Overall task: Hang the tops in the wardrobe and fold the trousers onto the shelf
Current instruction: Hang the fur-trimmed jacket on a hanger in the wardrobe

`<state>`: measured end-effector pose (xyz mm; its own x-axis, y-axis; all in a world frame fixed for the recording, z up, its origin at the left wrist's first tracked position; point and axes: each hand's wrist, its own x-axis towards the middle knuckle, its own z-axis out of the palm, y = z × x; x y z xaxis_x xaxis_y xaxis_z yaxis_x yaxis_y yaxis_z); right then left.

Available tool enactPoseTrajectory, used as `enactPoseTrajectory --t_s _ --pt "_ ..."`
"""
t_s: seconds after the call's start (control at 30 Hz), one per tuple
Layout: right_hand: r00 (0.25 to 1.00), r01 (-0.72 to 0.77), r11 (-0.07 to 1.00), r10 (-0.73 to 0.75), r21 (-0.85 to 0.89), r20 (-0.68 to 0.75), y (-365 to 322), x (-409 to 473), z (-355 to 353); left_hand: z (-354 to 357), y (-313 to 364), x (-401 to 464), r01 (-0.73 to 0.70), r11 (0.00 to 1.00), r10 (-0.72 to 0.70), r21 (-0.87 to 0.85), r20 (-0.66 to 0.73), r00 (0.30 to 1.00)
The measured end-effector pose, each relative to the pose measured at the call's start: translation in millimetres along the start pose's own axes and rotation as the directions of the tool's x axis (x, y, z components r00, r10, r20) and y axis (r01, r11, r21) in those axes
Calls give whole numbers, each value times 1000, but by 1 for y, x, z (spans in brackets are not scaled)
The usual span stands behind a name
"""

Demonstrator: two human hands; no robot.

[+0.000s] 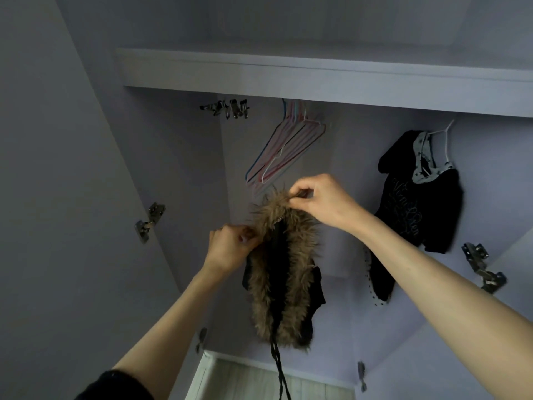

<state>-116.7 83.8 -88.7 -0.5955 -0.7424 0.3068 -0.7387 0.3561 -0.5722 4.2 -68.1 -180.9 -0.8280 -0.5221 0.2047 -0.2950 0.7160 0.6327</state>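
A black top with a brown fur collar [284, 272] hangs in mid-air inside the open wardrobe, a braided black cord dangling below it. My left hand [230, 246] pinches the collar at its left edge. My right hand [320, 200] pinches the collar's top, higher and to the right. Whether a hanger sits inside the garment cannot be told. A black printed top [418, 206] hangs on a white hanger at the right.
Several empty coloured hangers [285, 145] hang from the rail under the shelf [317, 73]. Clip hangers [227, 108] sit at the rail's left end. Door hinges [150, 222] stick out on both sides. The wardrobe floor [248, 379] lies below.
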Motion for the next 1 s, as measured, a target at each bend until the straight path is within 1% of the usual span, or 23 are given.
enactPoseTrajectory --t_s 0.03,0.1,0.2,0.27,0.33,0.37,0.43,0.5,0.53,0.57,0.63,0.7,0.73,0.77,0.8,0.83,0.9,1.0 --pt "1000 -4 1000 4 -18 -6 0 1 -2 0 2 5 -8 1000 8 10 -20 1000" --pt "999 -32 998 31 -61 -28 4 5 -7 -4 2 13 -16 1000 15 -24 -41 999" --pt "994 -108 983 105 -148 -26 15 8 -12 -18 -5 20 2 987 -11 -163 -56 998" --pt "984 -147 961 165 -234 60 26 10 -7 -27 -8 23 48 953 -62 -300 -40 997" --pt "955 -171 952 224 -253 196 36 16 3 -34 -8 28 113 903 -125 -416 -3 992" --pt "938 -196 958 245 -208 244 39 22 7 -37 -8 31 138 891 -149 -432 8 989" --pt "915 -281 958 283 -50 289 42 38 16 -42 -7 37 159 906 -159 -392 32 987" --pt "905 -363 925 321 114 280 42 58 26 -47 -7 41 169 920 -165 -352 42 985" --pt "901 -406 891 354 201 252 43 68 33 -49 -8 42 177 915 -173 -363 43 984" --pt "891 -448 843 394 298 223 43 78 39 -52 -9 43 193 901 -191 -390 43 981" --pt "856 -503 692 480 518 190 43 99 53 -61 -13 45 234 853 -243 -466 42 969" --pt "816 -493 500 550 712 179 42 120 62 -71 -18 46 257 810 -277 -528 41 960" --pt "794 -479 422 582 770 175 44 131 64 -77 -20 47 260 795 -289 -548 35 957" --pt "777 -465 373 607 803 168 44 141 66 -81 -23 47 264 786 -301 -559 27 953" --pt "765 -460 356 624 813 159 44 151 69 -86 -26 48 270 783 -317 -561 14 948" --pt "756 -462 360 637 811 148 45 162 74 -90 -30 50 276 782 -330 -559 5 944" --pt "737 -485 402 665 777 116 48 177 80 -96 -33 51 288 780 -344 -555 3 939" --pt "690 -566 431 714 703 117 54 198 93 -100 -39 55 291 780 -349 -554 1 937"
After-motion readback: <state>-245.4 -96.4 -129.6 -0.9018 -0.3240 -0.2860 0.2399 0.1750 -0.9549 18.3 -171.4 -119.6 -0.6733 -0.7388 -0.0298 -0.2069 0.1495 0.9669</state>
